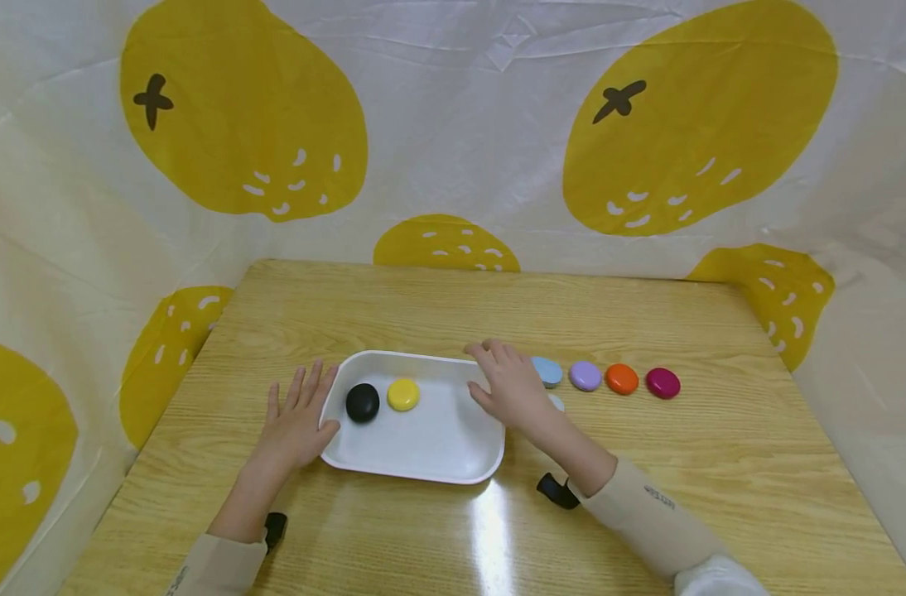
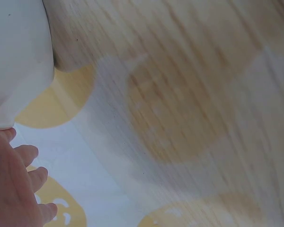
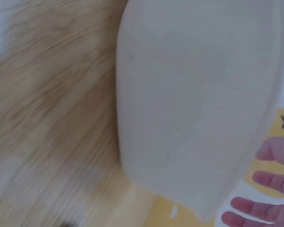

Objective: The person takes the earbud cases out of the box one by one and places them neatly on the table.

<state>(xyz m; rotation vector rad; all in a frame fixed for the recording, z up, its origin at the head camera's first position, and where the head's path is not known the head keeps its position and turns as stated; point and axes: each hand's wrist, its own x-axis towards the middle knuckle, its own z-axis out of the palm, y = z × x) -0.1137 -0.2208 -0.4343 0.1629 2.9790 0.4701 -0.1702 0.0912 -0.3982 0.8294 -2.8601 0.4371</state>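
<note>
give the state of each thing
white tray: open side up
black disc: inside tray
yellow disc: inside tray
blue disc: partly hidden
purple disc: on table
orange disc: on table
magenta disc: on table
pale disc: mostly hidden
left hand: spread by tray's edge
right hand: by tray's edge

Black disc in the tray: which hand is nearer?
Left. The left hand is left of the black disc, by the tray; the right hand is farther, to its right.

Tray (image 1: 431, 439) smooth plastic-looking, light sheen. Counter (image 1: 759, 463) glossy wood grain. Orange disc (image 1: 622, 379) smooth, shiny. Fruit-print curtain (image 1: 460, 124) creased, satiny, cloth-like.
</note>
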